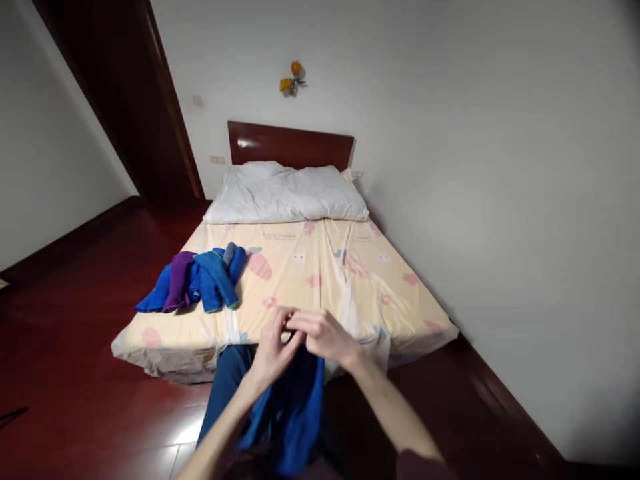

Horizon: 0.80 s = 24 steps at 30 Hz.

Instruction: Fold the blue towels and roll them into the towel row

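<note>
Close together in front of the bed's near edge, my left hand (274, 348) and my right hand (324, 333) meet at their fingertips. Both are closed on the upper end of a blue garment (304, 417), which hangs down below them towards my lap. Its kind is unclear, and the part between the fingers is mostly hidden. To the left on the bed lies a heap of clothes, with a blue garment with green-edged ends (213, 273) and a purple garment (179, 283) showing.
The bed (300, 293) has a pale yellow sheet with rabbit and carrot prints. A white quilt (285, 193) lies before the dark wooden headboard (290, 143). A white wall (500, 200) stands to the right, and dark red floor (75, 347) to the left.
</note>
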Available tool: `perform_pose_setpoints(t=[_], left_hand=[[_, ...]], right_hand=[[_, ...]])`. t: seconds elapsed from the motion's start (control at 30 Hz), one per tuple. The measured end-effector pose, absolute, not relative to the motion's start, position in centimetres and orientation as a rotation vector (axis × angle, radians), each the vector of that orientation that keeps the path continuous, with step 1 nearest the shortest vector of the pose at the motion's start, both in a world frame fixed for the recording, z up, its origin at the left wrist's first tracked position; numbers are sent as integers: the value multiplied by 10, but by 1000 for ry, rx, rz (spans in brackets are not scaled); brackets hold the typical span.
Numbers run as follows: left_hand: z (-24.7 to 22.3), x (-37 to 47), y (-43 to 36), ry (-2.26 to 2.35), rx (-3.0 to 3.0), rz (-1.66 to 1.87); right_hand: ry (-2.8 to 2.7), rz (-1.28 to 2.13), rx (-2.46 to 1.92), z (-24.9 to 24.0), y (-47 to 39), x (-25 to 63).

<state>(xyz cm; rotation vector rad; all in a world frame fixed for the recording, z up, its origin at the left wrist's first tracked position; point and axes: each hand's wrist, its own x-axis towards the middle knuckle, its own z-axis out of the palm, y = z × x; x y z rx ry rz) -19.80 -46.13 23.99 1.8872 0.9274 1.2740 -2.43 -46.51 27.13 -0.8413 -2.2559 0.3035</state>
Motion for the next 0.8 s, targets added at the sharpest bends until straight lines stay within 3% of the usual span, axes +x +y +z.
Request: perform_pose_setpoints(t=[0.2, 0.3, 0.4, 0.5, 0.8], left_hand=[[117, -267, -535, 1162, 1682, 972], [67, -295, -573, 1162, 1745, 703], [61, -305, -593, 1115, 1842, 440], [85, -301, -581, 1120, 1994, 264], [152, -322, -504, 1448, 2143, 286]], right_hand=[[-1430, 318, -1076, 112, -551, -120], [-1534, 360, -1140, 69, -594, -120], [-1735, 443, -1263, 78, -616, -97], [-1843, 476, -1337, 109, -609, -76], [-1477, 722, -1430, 150, -545, -39]])
